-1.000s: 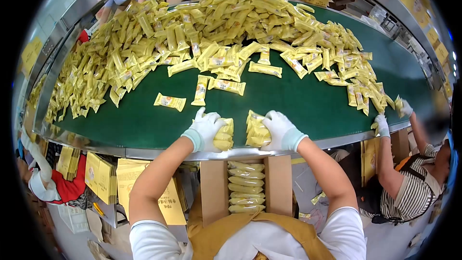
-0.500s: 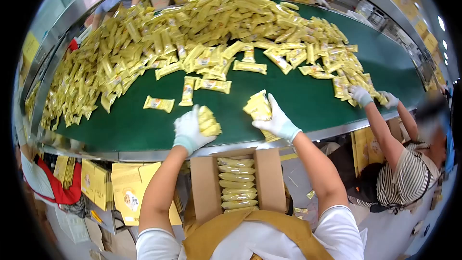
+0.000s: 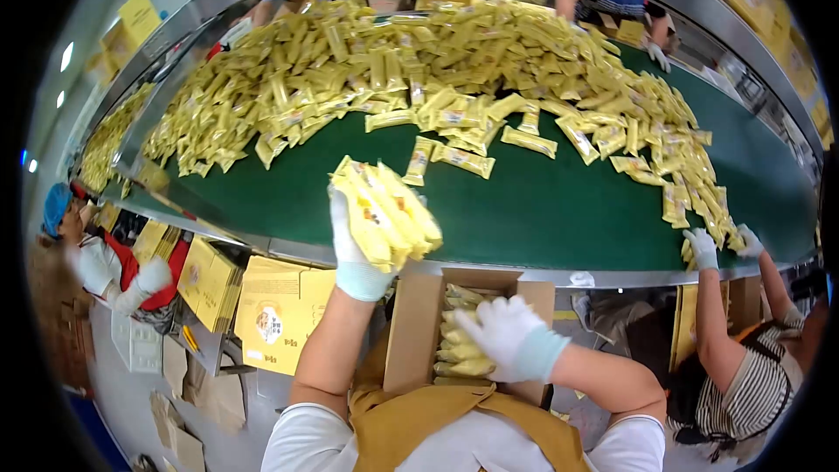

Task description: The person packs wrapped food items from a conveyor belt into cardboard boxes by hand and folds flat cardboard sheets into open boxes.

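Raised over the near edge of the green belt, my left hand [image 3: 357, 249], in a white glove, grips a bundle of yellow packets [image 3: 384, 212]. My right hand [image 3: 514, 336], also gloved, is over the open cardboard box [image 3: 412, 332] at my front, its fingers spread on or just above the row of packets [image 3: 463, 351] inside. Nothing shows held in it. The glove hides part of that row. Beyond my hands a large heap of yellow packets [image 3: 454, 52] lies on the green belt [image 3: 524, 201], with a few loose packets at its near side.
Folded yellow cartons [image 3: 271, 310] stand left of the box. A co-worker in a striped top [image 3: 743, 393] reaches for packets at the right. Another co-worker with a blue cap [image 3: 58, 208] is at the far left. More co-workers' hands show across the belt, whose metal rim [image 3: 559, 278] runs before me.
My left hand has risen with a larger bundle in it. My right hand has moved from the belt down to the box and no longer shows the packets it held.
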A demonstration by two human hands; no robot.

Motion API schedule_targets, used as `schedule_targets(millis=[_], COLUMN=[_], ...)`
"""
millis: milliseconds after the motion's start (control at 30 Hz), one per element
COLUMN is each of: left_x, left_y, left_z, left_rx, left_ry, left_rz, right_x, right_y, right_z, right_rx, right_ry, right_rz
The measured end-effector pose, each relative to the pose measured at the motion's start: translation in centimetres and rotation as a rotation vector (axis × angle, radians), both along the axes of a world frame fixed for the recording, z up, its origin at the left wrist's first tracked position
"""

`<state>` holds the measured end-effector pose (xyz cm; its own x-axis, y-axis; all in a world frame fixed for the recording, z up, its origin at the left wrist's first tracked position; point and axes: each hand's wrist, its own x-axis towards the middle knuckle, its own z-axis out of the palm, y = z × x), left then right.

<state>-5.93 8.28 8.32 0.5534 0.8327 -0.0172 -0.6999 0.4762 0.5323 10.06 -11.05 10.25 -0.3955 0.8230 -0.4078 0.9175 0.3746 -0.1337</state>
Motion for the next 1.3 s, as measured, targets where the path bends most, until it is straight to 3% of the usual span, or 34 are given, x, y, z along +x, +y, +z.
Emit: schedule_targets(millis=[67,133,233,267,367,433,500,633,700,800,933,1067,1100,1133,1167,1200,1267,1300], left_x=[0.3,0.3,0.4,0.6,1.2,1.6,1.9,1.5,1.8,2.9,5.0,5.0,4.7,4.8,4.6,3.2,1.2,0.4], left_y=[-1.2,-2.6,-5.9,-6.0,-9.1,-9.4,-9.0,-9.5,-10.3,-11.0,-10.4,-7.4,-6.5,-4.5,-1.9,0.7,5.6,8.5], left_z=[1.2,1.7,0.3,-1.1,-8.9,-8.4,-4.0,-6.2,-7.1,-8.8,-9.8,-7.2,-5.9,-3.0,-0.6,0.1,2.3,0.7], left_rx=[-0.061,-0.076,0.096,0.422,0.842,1.277,1.854,1.971,2.064,1.995,1.943,1.934,1.994,1.776,1.552,1.290,0.917,0.742], left_ry=[-0.089,-0.016,0.150,0.444,0.586,0.696,0.804,1.099,1.191,1.405,1.549,1.292,1.272,1.098,0.924,0.727,0.632,0.664], left_rz=[-0.062,-0.076,-0.160,-0.262,-0.304,-0.226,0.001,-0.046,-0.016,-0.213,-0.779,-1.196,-1.288,-1.410,-1.508,-1.410,-1.149,-0.957], right_x=[-2.3,-4.3,-5.7,-6.0,-5.8,-5.4,-4.9,-4.5,-5.0,-5.3,-5.2,-3.5,-1.7,0.2,2.3,4.5,9.0,12.0], right_y=[0.2,-0.4,-1.5,-1.8,-2.3,-2.5,-3.0,-4.3,-4.7,-4.1,-3.3,-1.2,-1.0,-1.0,-1.6,-2.2,-2.5,-2.6], right_z=[-3.0,-7.3,-9.6,-12.2,-15.8,-16.1,-16.0,-16.1,-15.6,-11.9,-10.9,-9.4,-8.6,-8.1,-8.0,-7.9,-5.0,-6.0], right_rx=[-0.015,-0.010,-0.050,-0.028,-0.068,-0.093,-0.099,-0.109,-0.155,-0.297,-0.262,-0.285,-0.284,-0.280,-0.179,-0.066,-0.357,-0.250], right_ry=[-0.042,-0.038,-0.028,-0.008,0.082,0.183,0.283,0.374,0.265,0.063,0.010,0.058,0.154,0.251,0.618,0.982,1.336,1.429], right_rz=[0.071,0.049,-0.016,-0.012,-0.055,-0.078,-0.086,-0.103,-0.140,-0.185,-0.167,0.014,0.047,0.078,-0.048,-0.176,-0.729,-0.832])
